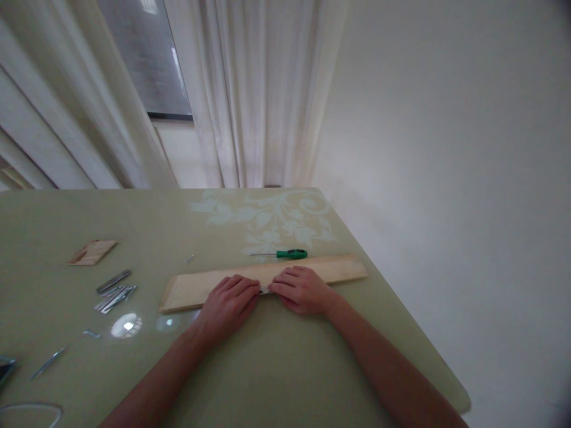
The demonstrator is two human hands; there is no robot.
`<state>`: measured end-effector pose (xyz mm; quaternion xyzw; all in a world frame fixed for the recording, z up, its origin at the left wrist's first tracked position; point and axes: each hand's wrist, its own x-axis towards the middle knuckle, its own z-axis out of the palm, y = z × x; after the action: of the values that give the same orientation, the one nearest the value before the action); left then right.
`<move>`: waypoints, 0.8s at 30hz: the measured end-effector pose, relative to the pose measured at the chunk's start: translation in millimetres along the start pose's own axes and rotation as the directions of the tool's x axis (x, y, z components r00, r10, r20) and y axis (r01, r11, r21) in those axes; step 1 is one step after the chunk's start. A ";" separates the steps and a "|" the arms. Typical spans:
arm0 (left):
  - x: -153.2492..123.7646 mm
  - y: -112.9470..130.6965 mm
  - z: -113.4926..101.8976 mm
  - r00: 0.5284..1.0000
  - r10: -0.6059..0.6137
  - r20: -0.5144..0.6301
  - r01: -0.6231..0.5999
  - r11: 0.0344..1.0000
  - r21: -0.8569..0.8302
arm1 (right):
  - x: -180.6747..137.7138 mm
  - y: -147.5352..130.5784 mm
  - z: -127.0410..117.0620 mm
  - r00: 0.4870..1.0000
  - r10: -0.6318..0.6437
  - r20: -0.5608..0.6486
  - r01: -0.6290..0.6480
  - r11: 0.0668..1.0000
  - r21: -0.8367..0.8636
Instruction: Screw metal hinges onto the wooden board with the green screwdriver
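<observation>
A long pale wooden board lies across the table, slightly angled. My left hand rests over its near edge, fingers bent and pressed together. Just to the right, my right hand is curled over the same edge. Between the fingertips of both hands shows a small shiny metal piece at the board's near edge; most of it is covered by the fingers, so its exact kind is hidden. Behind the board lies a screwdriver with a green and black handle, its shaft pointing left.
On the left of the table lie a small wood piece, a dark metal strip, several shiny strips and a thin metal rod. A white cable curves at the lower left. Curtains hang behind; a wall stands right.
</observation>
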<state>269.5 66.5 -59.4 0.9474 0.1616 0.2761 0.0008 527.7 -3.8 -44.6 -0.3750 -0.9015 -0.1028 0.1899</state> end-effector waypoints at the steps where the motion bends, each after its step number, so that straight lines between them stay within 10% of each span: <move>1: -0.4 -0.2 0.6 1.000 -0.009 -0.004 0.009 1.000 -0.016 | -0.3 -0.9 0.7 0.999 0.043 0.000 -0.043 0.998 0.046; 13: 5.8 7.4 -2.5 0.980 -0.182 0.079 0.192 0.970 -0.147 | 8.6 -18.9 1.1 0.939 0.324 0.117 -0.341 0.922 0.185; 24: 0.7 -0.5 -0.6 0.997 -0.074 0.023 0.075 0.992 -0.104 | 3.7 -9.8 -0.9 0.967 0.242 0.085 -0.255 0.943 0.215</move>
<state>269.5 67.1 -58.5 0.9419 0.1821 0.2751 0.0625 518.5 -8.6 -42.6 -0.4645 -0.8581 0.0351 0.2162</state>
